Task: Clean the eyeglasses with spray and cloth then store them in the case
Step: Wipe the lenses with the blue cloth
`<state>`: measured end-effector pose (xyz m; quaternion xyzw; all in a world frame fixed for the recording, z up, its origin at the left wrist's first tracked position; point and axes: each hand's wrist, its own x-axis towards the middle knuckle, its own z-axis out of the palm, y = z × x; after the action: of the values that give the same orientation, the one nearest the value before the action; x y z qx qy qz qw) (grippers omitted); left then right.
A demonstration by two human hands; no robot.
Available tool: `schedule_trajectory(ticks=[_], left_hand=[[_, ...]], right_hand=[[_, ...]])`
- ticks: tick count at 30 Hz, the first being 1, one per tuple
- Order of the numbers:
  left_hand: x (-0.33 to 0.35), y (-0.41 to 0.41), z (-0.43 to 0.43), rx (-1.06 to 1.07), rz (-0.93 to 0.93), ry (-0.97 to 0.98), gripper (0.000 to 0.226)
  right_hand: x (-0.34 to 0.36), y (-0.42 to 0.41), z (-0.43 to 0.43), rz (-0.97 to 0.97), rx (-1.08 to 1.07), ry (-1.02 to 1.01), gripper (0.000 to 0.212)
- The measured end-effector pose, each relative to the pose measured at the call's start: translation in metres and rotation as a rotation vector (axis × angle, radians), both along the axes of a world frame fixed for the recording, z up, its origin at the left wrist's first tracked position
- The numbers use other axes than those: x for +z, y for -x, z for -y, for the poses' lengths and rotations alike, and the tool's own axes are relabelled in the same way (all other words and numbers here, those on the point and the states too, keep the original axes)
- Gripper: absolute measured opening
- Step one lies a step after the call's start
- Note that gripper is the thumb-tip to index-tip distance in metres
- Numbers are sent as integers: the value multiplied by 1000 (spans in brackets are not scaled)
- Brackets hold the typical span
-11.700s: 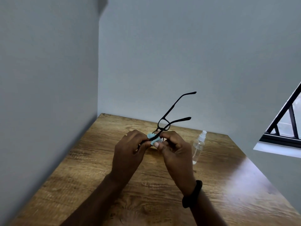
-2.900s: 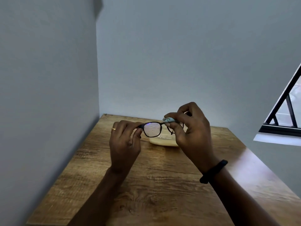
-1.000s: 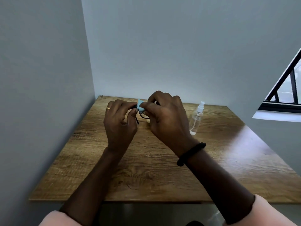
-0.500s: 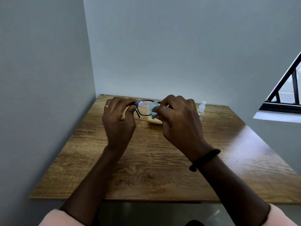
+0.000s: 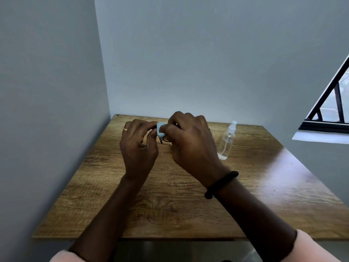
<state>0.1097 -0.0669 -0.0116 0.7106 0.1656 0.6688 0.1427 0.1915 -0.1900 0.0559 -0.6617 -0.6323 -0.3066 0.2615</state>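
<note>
On the far left a grey wall runs down to the wooden table, which sits tight in the corner. Over the far part of the table comes the left hand, fingers curled in, a gold ring on one of them; thumb and forefinger are pinched on the end of the eyeglasses, though only a sliver of dark frame shows between the two hands. Right there in the gap sits the cloth, a small light-blue wad, pressed against the frame. The right hand is bunched up around it, fingertips closed on the cloth and knuckles towards the camera, and it hides most of the glasses, so the lenses cannot be made out. Both hands are held together above the tabletop, almost touching. The case is not visible; if it lies behind the hands, that cannot be told. A black band circles the right wrist, and pale pink sleeves edge in at the bottom. Further right, the clear spray bottle stands upright on the table, white nozzle on top, near the right hand but apart from it. At the far right edge, a dark-framed window cuts in.
</note>
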Motion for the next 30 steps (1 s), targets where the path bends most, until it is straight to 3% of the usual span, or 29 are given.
schedule_trajectory(ticks=[5,10,14,23,30], left_hand=[[0,2,-5,11,15,52,17],[1,1,-6,11,20,58,16],[2,1,-2,-7,28,32,15],[5,5,-1,-78,56,111,21],[4,6,-4,-99,90,158,21]], right_hand=[[-3,-6,18,-40,24,-6,21],[-10,-37,53,-186,-39,-193,17],[-6,-53,59,-187,-128,-274,15],[-9,-42,33,-95,-183,-148,18],[-14,-35,32,-56,-88,-34,15]])
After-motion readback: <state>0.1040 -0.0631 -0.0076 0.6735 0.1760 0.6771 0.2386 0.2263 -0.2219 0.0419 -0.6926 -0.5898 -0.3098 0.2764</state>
